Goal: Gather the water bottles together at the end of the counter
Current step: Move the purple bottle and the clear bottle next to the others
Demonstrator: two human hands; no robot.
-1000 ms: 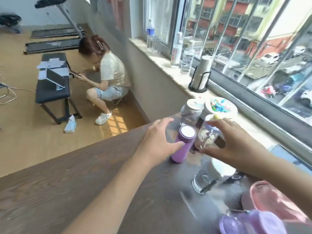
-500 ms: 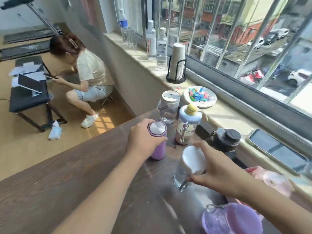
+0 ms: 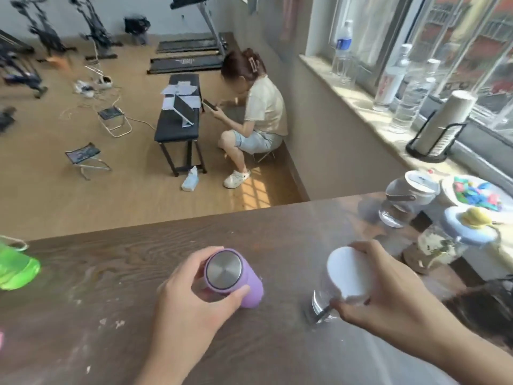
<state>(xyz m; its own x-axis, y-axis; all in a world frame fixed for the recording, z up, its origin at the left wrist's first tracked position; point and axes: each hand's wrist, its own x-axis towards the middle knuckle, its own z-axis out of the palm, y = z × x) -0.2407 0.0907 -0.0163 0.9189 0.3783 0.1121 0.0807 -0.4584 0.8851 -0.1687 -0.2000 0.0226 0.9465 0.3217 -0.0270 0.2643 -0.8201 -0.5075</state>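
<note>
Two bottles are gripped: left hand [image 3: 191, 301] wraps the purple flask [image 3: 236, 276], right hand [image 3: 388, 295] the white-lidded bottle [image 3: 344, 276]. Both have drawn back from the window-end cluster [image 3: 410, 201] beyond the fingertips, so gathering seems undone.

**Bottles on the tabletop**

I see a purple bottle [image 3: 244, 284] with a steel cap upright mid-tabletop [image 3: 138, 262], gripped in my left hand [image 3: 194, 304]. Right of it, a clear bottle [image 3: 330, 295] with a white lid sits in my right hand [image 3: 388, 298]. Farther right stand a clear grey-lidded bottle [image 3: 402, 201] and a blue-lidded one with a yellow top [image 3: 455, 234]. A green bottle [image 3: 16, 266] lies far left.
</note>
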